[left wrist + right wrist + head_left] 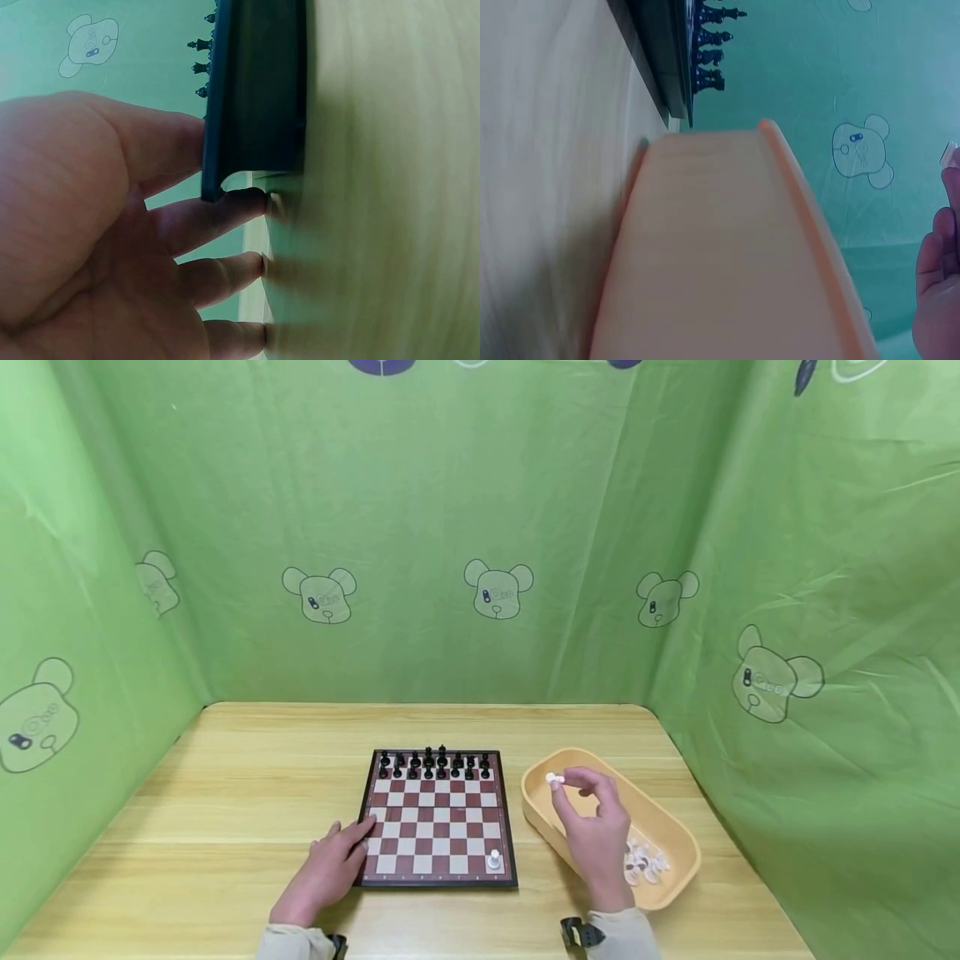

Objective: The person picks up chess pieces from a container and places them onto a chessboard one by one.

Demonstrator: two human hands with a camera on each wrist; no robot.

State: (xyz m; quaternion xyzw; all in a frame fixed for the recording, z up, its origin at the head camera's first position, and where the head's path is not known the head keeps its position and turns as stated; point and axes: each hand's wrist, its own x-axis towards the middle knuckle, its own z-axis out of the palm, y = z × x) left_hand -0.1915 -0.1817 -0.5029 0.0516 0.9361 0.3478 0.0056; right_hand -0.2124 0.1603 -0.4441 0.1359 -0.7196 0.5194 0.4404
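A chessboard (442, 815) lies on the table with black chess pieces (427, 763) lined up in two rows along its far side. One white chess piece (493, 859), seemingly a rook, stands at its near right corner. My left hand (324, 870) rests at the board's left edge, touching it, while some fingertips (251, 266) meet the tabletop. Between thumb and forefinger, my right hand (597, 835) pinches a small white chess piece (555, 778) above the tray; its exact kind is unclear. Only part of that hand shows in the right wrist view.
Right of the board sits an orange-yellow tray (678, 831) with several white pieces (645, 862) at its near end. The wooden table (247, 777) extends around both. Green curtains (420, 652) with bear-head prints enclose the back and sides.
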